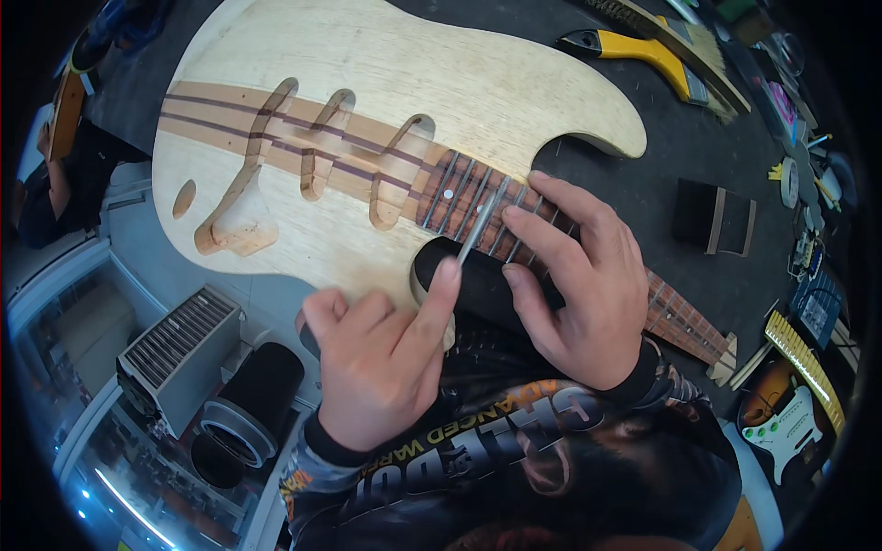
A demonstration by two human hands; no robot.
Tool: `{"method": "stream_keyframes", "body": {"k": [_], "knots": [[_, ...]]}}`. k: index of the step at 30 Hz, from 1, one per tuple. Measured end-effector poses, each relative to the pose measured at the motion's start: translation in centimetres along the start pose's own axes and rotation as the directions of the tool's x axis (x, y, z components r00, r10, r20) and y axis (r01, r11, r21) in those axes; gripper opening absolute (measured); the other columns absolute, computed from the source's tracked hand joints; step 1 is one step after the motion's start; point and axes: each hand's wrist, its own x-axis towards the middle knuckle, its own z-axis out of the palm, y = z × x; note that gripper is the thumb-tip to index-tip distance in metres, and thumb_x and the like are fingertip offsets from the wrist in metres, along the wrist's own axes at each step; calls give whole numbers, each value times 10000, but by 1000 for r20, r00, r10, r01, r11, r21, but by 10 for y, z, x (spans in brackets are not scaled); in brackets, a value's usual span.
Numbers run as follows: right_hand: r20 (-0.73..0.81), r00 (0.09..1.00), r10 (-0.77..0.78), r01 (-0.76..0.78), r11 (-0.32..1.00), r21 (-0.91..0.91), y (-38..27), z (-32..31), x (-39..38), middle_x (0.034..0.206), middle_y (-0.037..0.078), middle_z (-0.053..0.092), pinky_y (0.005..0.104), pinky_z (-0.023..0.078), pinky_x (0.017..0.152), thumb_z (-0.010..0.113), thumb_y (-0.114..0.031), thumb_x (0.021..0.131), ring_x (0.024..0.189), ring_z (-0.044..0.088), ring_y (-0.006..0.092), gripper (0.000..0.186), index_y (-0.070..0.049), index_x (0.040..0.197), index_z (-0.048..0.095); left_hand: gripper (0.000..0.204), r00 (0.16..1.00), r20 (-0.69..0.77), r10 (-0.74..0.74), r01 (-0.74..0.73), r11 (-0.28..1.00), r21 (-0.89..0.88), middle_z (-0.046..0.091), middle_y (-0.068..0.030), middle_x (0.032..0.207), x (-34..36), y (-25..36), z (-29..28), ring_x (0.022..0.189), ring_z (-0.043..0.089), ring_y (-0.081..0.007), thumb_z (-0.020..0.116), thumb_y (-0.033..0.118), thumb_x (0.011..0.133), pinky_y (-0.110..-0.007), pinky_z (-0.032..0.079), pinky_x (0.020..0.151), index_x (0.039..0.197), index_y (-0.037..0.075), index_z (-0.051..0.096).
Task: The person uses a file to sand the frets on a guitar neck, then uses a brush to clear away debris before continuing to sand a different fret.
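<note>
An unfinished electric guitar body [367, 55] of pale wood lies across the bench, with dark stripes down its middle and several routed cavities. Its fretboard [436, 197], reddish brown with metal frets and white dots, runs toward the lower right. My left hand [381, 367] is closed around a slim metal file [476, 230], the forefinger stretched along it. The file's tip lies over the frets near the body; its grip end is mostly hidden in my palm. My right hand [588, 275] lies over the neck, fingers spread, fingertips touching the fretboard beside the file.
At the upper right lie a yellow-handled brush [643, 50] and a wooden brush [698, 64]. A dark block [715, 216] sits right of the neck. Farther right are small tools and a white pickguard [781, 432]. Another person [55, 184] holds a wooden piece at the far left.
</note>
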Motion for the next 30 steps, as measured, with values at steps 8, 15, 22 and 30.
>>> {"method": "stream_keyframes", "body": {"k": [8,15,22,30], "knots": [[-8,1000,-8,8,1000,-7,2,0,1,1511,156,691,497,579,1034,898,-100,862,1193,740,359,597,-162,1441,770,632,998,-56,26,-23,998,58,568,58,708,34,-3,11,706,491,-173,855,33,960,-423,291,841,1581,48,739],[9,1000,-4,4,1000,-1,1,0,2,1507,160,692,501,581,1038,894,-111,870,1199,739,368,600,-174,1455,776,731,993,-117,7,-3,1000,30,516,53,721,33,-7,20,721,513,-157,856,83,894,-440,293,814,1611,63,721],[-8,1000,2,-2,1000,-5,1,1,1,1490,155,709,498,587,1029,902,-108,856,1194,748,375,615,-178,1454,780,712,989,-145,13,-11,1000,17,513,55,733,33,-8,21,732,513,-160,849,82,897,-438,281,815,1598,58,728],[-15,1000,6,-6,1000,-6,3,-1,0,1487,154,711,496,589,1024,908,-107,848,1200,749,371,618,-172,1449,780,717,998,-61,24,-20,998,56,494,54,741,13,-6,12,743,515,-169,829,62,858,-441,279,816,1571,62,752]]}}
